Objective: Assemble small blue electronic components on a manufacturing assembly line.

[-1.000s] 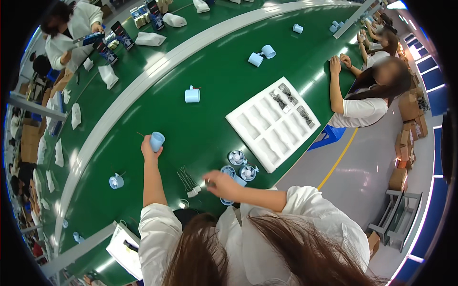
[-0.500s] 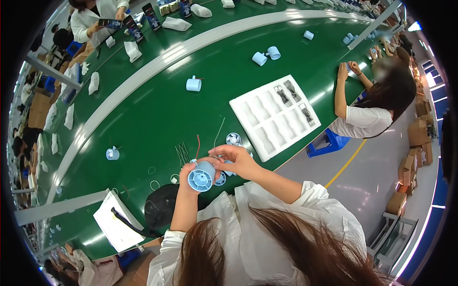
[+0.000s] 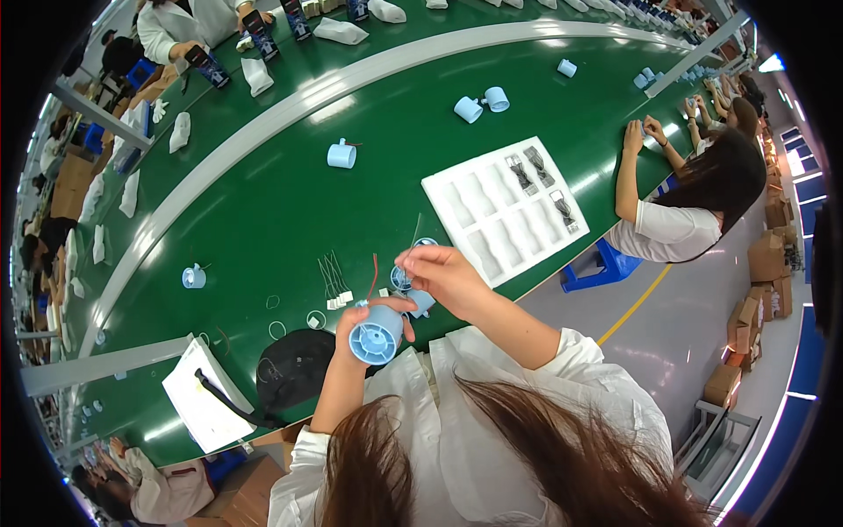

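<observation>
- The left hand (image 3: 356,323) holds a light-blue plastic cylinder (image 3: 378,333) raised off the green tabletop (image 3: 263,220), its open, spoked end turned toward the camera; the fingers wrap round its barrel, closed firmly on it.
- The right hand (image 3: 446,274) sits just above and to the right of the cylinder, its fingers pinched together on something thin, apparently a fine wire; the wire itself is too small to make out clearly.
- Risk, as I judge it: the pinch grips very little, so the wire could slip free and fall among the loose wires (image 3: 332,279) and small rings (image 3: 316,319) lying just beyond the left fingers, where it would be hard to find again.
- The cylinder is held in the air by its smooth side; a loosened grip would drop it onto the small blue round parts (image 3: 413,285) directly beneath the right fingers and scatter them.
- A red wire (image 3: 374,274) stands up between both hands and could snag the fingers.
- The white moulded tray (image 3: 492,211), beyond the right fingers, lies near the tabletop's edge; a sweeping elbow might nudge it.
</observation>
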Motion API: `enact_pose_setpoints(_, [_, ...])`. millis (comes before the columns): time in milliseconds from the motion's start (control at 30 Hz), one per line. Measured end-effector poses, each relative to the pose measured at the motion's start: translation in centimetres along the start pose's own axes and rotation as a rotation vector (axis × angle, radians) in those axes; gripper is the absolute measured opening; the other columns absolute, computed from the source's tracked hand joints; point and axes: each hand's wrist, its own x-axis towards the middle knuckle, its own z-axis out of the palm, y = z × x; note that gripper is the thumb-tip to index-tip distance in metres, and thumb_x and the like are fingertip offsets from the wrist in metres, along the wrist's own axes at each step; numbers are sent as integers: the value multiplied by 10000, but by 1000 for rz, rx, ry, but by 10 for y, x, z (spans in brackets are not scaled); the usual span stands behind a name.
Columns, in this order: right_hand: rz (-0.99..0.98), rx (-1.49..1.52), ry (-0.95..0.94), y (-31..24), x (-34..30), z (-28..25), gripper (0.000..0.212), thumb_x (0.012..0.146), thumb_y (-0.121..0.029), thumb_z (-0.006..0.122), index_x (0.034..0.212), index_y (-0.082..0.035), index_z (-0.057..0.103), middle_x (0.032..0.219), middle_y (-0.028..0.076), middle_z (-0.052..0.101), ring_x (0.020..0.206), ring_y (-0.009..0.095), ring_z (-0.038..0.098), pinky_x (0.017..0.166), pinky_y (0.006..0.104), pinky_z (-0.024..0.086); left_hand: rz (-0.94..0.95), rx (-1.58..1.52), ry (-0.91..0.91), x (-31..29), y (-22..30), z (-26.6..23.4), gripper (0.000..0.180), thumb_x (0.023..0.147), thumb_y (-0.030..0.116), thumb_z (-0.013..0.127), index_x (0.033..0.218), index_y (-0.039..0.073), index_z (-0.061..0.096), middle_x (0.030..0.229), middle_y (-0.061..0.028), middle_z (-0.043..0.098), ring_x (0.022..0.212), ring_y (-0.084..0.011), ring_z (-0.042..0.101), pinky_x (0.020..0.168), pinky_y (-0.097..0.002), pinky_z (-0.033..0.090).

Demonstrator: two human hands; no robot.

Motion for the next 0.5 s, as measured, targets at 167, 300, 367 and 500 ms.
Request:
enact_pose_setpoints(167, [29, 280, -26, -18, 7, 6, 163, 845, -86, 567, 977, 8, 587, 865, 51, 591, 699, 87, 529, 637, 219, 452, -83, 127, 42, -12, 4, 1, 659, 704, 473, 439, 988, -105, 580, 1003, -212, 567, 645, -296, 612, 583, -319, 449])
enact_pose_setpoints(300, [-45, -25, -8, -28, -8, 21, 127, 823, -34, 580, 931, 30, 597, 817, 65, 615, 675, 73, 541, 605, 203, 451, -17, 83, 142, -12, 5, 10, 621, 750, 459, 429, 1019, -85, 562, 996, -191, 572, 697, -264, 616, 639, -319, 474])
enact_pose_setpoints(367, [-104, -183, -20, -37, -18, 38, 111, 816, -31, 588, 909, 27, 605, 799, 60, 619, 666, 70, 543, 602, 203, 451, 77, 1, 317, -8, 8, 8, 546, 815, 421, 409, 1029, -63, 545, 975, -157, 590, 769, -224, 612, 719, -319, 485])
enact_pose_setpoints(500, [-236, -681, -31, -26, -36, 63, 78, 786, -65, 634, 833, -3, 627, 714, 24, 614, 588, 49, 521, 530, 204, 420, 176, -98, 497, -8, 17, 27, 421, 848, 334, 413, 974, -44, 552, 933, -131, 599, 815, -199, 593, 737, -309, 472])
